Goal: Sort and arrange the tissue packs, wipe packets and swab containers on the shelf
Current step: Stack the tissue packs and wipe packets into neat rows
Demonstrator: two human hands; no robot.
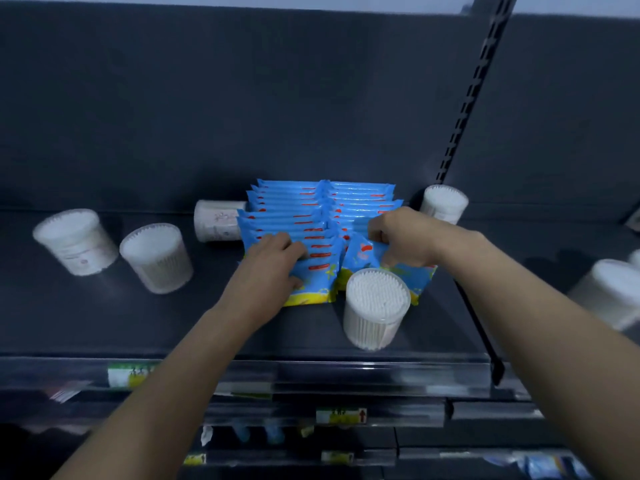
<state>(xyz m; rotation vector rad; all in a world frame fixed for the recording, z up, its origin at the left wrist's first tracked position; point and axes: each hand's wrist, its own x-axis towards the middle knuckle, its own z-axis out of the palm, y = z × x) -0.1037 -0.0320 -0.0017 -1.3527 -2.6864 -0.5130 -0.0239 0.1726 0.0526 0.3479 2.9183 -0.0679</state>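
- The blue wipe packets (pixel 311 216) are standing in two rows in the middle of the shelf (pixel 104 323). They are thin and leaning on each other. I think a hard push could be making a whole row fall flat like dominoes.
- The front swab container (pixel 375 306) is standing right in front of the right row, close to the shelf's front edge. If the packets are sliding forward, they could be knocking it off the shelf.
- One swab container (pixel 218 220) is lying on its side, just beside the left row. A bump there could be making it roll.
- The left hand (pixel 273 261) is resting on the front of the left row. Its fingers are curling over the packet tops and its thumb is pressing on the front packet, so it is holding some packets together.
- The right hand (pixel 401 237) is sitting a bit farther back, on the right row. Its fingers are bending tight and pinching the top of a front packet.
- Both arms are reaching up and forward, with the wrists nearly straight.
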